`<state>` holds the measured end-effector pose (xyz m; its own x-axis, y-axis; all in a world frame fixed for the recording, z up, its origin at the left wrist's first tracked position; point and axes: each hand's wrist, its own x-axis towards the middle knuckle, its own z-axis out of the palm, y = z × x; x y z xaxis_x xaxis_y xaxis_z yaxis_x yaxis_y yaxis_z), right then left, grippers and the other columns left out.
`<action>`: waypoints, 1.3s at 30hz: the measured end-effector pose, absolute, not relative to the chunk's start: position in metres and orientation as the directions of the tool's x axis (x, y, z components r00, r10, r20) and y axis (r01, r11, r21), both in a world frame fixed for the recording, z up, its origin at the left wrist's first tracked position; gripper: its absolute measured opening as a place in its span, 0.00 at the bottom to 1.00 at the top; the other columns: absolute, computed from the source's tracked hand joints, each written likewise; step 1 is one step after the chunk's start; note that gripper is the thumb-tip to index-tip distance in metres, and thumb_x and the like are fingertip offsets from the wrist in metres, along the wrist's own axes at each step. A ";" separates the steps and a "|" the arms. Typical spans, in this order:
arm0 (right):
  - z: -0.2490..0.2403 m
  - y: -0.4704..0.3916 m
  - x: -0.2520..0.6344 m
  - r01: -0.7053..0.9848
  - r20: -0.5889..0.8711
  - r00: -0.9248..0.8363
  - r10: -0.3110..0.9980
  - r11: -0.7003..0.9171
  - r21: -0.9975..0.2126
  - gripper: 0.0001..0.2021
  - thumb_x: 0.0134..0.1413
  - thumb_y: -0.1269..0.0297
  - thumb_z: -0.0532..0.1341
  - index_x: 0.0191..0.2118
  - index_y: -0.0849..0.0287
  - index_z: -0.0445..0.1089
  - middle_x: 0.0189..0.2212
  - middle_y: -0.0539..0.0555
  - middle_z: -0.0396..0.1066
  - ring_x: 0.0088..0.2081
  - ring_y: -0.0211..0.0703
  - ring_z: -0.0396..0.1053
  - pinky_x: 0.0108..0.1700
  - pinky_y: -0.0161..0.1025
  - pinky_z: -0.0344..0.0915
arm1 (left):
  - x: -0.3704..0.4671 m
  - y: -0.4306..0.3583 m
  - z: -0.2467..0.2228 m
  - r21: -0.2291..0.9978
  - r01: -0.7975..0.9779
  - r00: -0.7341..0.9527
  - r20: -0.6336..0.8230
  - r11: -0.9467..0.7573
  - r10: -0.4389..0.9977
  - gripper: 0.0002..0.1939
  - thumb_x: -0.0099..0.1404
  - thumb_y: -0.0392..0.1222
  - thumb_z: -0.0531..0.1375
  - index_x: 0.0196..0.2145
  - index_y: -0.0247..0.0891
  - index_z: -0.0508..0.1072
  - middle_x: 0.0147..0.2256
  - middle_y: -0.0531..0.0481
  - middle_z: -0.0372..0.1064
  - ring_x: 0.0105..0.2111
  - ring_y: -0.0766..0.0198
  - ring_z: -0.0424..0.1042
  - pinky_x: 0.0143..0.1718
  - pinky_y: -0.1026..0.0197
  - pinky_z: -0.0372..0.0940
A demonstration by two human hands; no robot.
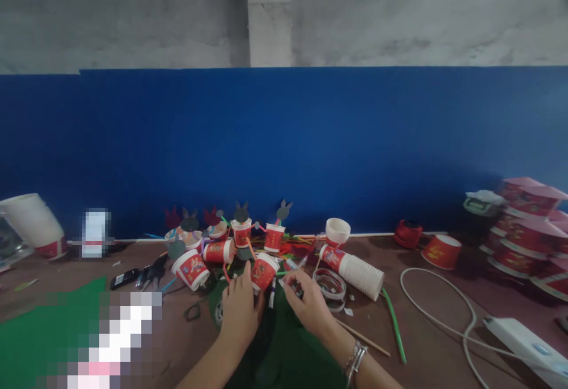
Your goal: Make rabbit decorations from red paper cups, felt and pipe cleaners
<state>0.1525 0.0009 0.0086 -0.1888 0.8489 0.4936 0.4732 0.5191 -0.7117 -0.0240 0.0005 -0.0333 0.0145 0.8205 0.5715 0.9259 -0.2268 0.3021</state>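
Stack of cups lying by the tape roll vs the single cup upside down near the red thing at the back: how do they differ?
The cup stack lies on its side, open end toward the right; the lone cup stands inverted, rim on the table. The cup stack is many nested cups showing white rims; the lone cup is single, showing only its red wall. Both have red printed walls.

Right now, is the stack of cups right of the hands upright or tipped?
Tipped: the cup stack lies on its side on the table, rims pointing right.
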 end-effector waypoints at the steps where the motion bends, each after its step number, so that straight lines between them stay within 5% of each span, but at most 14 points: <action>1: 0.009 0.001 0.153 0.473 0.493 -0.182 0.851 0.515 -0.715 0.04 0.53 0.70 0.54 0.29 0.58 0.62 0.28 0.52 0.68 0.30 0.41 0.65 0.33 0.36 0.62 | -0.023 0.000 -0.034 0.319 0.916 0.021 0.566 -0.243 0.824 0.29 0.62 0.42 0.53 0.60 0.33 0.54 0.44 0.36 0.69 0.44 0.48 0.68 0.41 0.50 0.61; 10: 0.002 0.013 0.162 0.394 0.444 -0.047 0.895 0.425 -0.815 0.07 0.54 0.63 0.54 0.28 0.58 0.63 0.39 0.57 0.71 0.38 0.46 0.68 0.35 0.39 0.65 | -0.016 0.000 -0.039 0.525 0.768 0.021 0.551 -0.366 0.834 0.33 0.61 0.38 0.54 0.61 0.35 0.49 0.49 0.36 0.62 0.49 0.48 0.65 0.46 0.46 0.62; 17: 0.011 0.008 0.160 0.155 0.409 -0.081 0.909 0.417 -0.896 0.13 0.54 0.54 0.57 0.27 0.59 0.63 0.30 0.52 0.69 0.27 0.37 0.63 0.28 0.33 0.59 | -0.017 -0.004 -0.036 0.559 0.672 0.044 0.624 -0.485 0.780 0.36 0.59 0.37 0.55 0.62 0.34 0.44 0.55 0.34 0.54 0.57 0.47 0.55 0.54 0.42 0.56; 21: 0.020 0.005 0.161 0.129 0.378 -0.113 0.919 0.391 -0.911 0.12 0.54 0.55 0.57 0.29 0.58 0.63 0.24 0.48 0.63 0.24 0.35 0.58 0.27 0.32 0.56 | -0.015 -0.008 -0.029 0.628 0.605 0.115 0.540 -0.490 0.834 0.31 0.57 0.36 0.56 0.58 0.33 0.52 0.49 0.36 0.61 0.50 0.48 0.63 0.50 0.43 0.60; 30: 0.043 0.005 0.172 0.344 0.410 -0.180 0.894 0.448 -0.825 0.02 0.51 0.67 0.58 0.29 0.58 0.66 0.34 0.52 0.68 0.29 0.38 0.61 0.33 0.35 0.59 | -0.009 -0.017 -0.021 0.676 0.509 0.187 0.517 -0.533 0.835 0.30 0.57 0.33 0.55 0.57 0.37 0.52 0.52 0.37 0.58 0.54 0.50 0.59 0.53 0.46 0.57; 39: 0.040 0.006 0.169 0.337 0.404 -0.193 0.894 0.447 -0.829 0.04 0.50 0.66 0.59 0.27 0.58 0.66 0.33 0.52 0.68 0.32 0.39 0.64 0.34 0.34 0.60 | -0.008 -0.018 -0.029 0.661 0.468 0.232 0.548 -0.587 0.803 0.34 0.58 0.32 0.55 0.60 0.38 0.49 0.57 0.36 0.54 0.57 0.50 0.57 0.55 0.46 0.56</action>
